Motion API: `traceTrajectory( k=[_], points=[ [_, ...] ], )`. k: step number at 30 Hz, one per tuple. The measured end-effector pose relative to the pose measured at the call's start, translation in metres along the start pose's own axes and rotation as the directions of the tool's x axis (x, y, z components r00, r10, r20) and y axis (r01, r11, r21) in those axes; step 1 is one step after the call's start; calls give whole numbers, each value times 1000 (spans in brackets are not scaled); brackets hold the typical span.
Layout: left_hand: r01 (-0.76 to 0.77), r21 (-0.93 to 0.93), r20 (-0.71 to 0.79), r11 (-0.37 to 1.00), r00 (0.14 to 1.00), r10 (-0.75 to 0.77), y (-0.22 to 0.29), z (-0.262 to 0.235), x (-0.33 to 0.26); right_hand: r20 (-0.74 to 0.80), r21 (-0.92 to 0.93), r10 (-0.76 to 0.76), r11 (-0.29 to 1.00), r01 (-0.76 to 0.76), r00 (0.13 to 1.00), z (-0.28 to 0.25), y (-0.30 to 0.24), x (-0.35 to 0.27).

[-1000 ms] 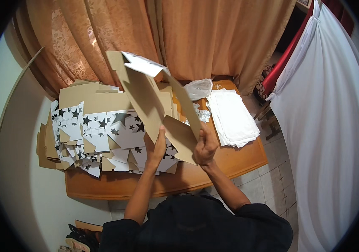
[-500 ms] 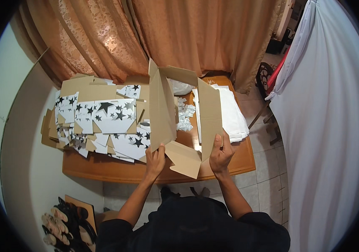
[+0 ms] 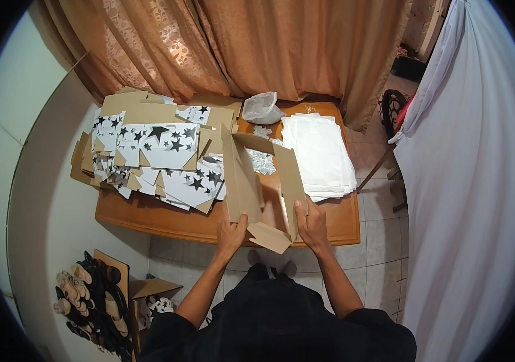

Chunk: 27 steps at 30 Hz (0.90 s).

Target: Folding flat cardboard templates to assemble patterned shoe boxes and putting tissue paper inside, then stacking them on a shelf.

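Note:
Both my hands hold a brown cardboard box above the front edge of the wooden table. Its panels form an open frame, and the table shows through the middle. My left hand grips the lower end of the left panel, thumb on the inner side. My right hand is closed on the lower right panel. A notched flap sticks out toward me between the two hands. The outer faces of the box are mostly hidden.
Flat cardboard pieces with black stars on white pile up on the table's left. White sheets are stacked at right. Small silvery packets lie between them, near a whitish plastic bag. Shoes stand at lower left.
The box has come lower and nearer to me, and its opening looks narrower. Both hands still hold it. The plastic bag behind it shows more fully.

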<state>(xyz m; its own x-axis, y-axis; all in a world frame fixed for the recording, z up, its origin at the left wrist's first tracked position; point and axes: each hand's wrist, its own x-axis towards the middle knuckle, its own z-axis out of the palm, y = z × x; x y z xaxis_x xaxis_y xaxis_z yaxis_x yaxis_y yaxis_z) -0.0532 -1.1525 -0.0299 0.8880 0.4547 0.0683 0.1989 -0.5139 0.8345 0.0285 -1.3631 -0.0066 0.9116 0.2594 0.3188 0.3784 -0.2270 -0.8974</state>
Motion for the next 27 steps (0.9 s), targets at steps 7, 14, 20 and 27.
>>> traceTrajectory(
  k=[7, 14, 20, 27],
  points=[
    [-305, 30, 42, 952, 952, 303, -22, -51, 21, -82, -141, 47, 988, -58, 996, 46, -16, 3],
    [-320, 183, 318, 930, 914, 252, -66, -97, 38, -181, -320, 30, 943, -87, 983, 136, -19, 27],
    [-306, 152, 352, 940, 905, 238, -119, -134, 93, -92, -340, 53, 937, -81, 994, 206, -22, 50],
    [127, -229, 338, 965, 940, -44, -175, -150, 166, -54, -313, 56, 947, -70, 997, 241, -29, 76]
  ],
)
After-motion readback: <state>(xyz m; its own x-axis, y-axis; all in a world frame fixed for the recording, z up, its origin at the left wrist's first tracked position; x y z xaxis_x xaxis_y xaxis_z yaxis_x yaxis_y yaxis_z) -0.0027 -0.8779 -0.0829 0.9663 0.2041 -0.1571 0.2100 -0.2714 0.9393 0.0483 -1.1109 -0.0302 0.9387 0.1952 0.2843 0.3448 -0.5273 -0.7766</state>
